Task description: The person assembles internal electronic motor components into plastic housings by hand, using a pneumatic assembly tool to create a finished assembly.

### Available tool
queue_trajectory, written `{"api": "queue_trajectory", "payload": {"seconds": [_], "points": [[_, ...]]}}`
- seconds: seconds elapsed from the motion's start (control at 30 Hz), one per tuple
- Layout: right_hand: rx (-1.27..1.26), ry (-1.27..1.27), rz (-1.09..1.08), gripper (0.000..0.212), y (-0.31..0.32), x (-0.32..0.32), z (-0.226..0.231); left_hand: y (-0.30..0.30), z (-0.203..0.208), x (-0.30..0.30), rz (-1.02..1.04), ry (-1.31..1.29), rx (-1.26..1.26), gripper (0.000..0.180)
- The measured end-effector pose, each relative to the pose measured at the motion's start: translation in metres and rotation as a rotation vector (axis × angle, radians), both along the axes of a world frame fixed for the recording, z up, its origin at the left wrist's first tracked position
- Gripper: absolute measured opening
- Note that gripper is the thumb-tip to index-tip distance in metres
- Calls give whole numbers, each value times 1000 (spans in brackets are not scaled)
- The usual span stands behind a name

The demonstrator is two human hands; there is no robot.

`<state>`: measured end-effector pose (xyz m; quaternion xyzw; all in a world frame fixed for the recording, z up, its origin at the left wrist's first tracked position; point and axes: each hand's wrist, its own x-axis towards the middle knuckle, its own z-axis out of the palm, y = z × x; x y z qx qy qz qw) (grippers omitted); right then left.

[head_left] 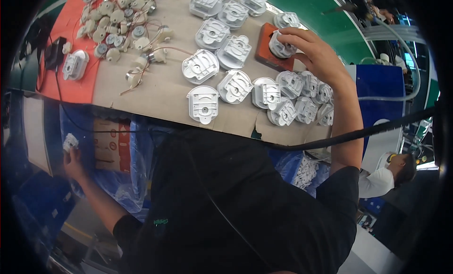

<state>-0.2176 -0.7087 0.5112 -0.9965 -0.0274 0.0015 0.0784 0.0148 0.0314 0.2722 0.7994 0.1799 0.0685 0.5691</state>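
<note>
My right hand (pixel 316 52) reaches over the bench with its thumb and fingers closed round a white plastic housing (pixel 281 45). That housing sits on a red-orange block (pixel 269 57). Low at the left, beyond the bench's front edge, my left hand (pixel 74 164) grips a small white plastic part (pixel 71 142) in its fingertips; its exact kind is too small to tell. Several similar white housings (pixel 204 104) lie on the bench between the block and the front edge, and a tighter group (pixel 305 109) lies below my right wrist.
Small motors with cream-coloured wheels and wires (pixel 113 33) are heaped at the back left. An orange mat (pixel 80 87) bears one housing (pixel 75 65) and a black box (pixel 55 53). A black cable (pixel 377 130) crosses at the right. Below the bench stands a blue-lined carton (pixel 111 146). Another person (pixel 384 179) is at the right.
</note>
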Motion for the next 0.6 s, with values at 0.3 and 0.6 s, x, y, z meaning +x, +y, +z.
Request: {"api": "queue_trajectory", "payload": {"seconds": [0.3, 0.6], "points": [[76, 274, -65, 66, -23, 4, -9, 10, -120, -79, 55, 418, 372, 38], [-46, 285, -40, 67, -2, 9, 7, -72, -148, -76, -98, 436, 465, 55]]}}
